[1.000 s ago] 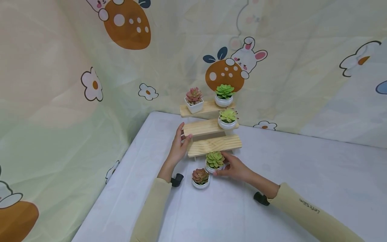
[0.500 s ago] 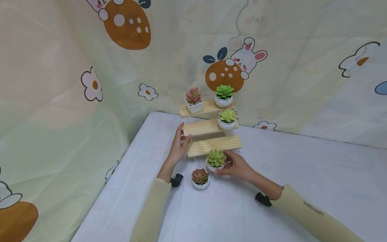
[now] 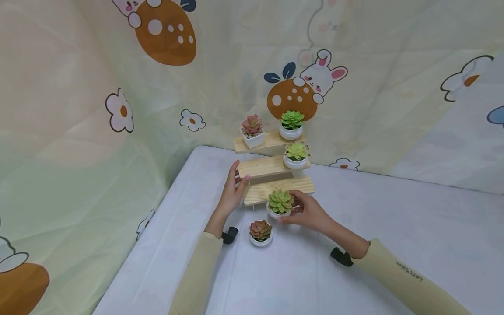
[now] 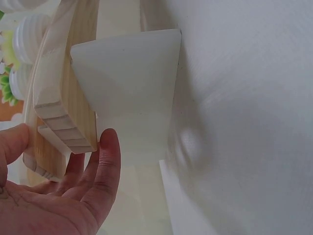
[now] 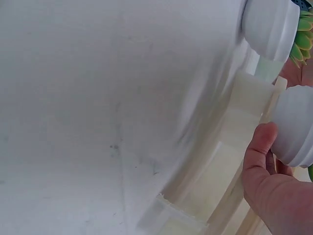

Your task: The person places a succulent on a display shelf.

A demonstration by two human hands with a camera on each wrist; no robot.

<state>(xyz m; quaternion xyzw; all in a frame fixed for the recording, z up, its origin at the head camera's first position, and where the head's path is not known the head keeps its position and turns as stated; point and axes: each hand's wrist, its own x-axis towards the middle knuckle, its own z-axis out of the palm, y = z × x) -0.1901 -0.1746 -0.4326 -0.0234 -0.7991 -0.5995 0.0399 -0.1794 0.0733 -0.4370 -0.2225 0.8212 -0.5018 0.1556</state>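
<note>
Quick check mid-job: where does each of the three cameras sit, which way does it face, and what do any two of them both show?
Head: worn high, looks forward and down at the wooden stepped shelf on the table; both sleeved arms, left hand and right hand show.
Left wrist: sits low beside the shelf's end, faces its white support; palm and fingers show.
Right wrist: sits low over the tabletop, faces the green succulent pot it grips; thumb shows.
Shared: head and right wrist both show that pot.
</note>
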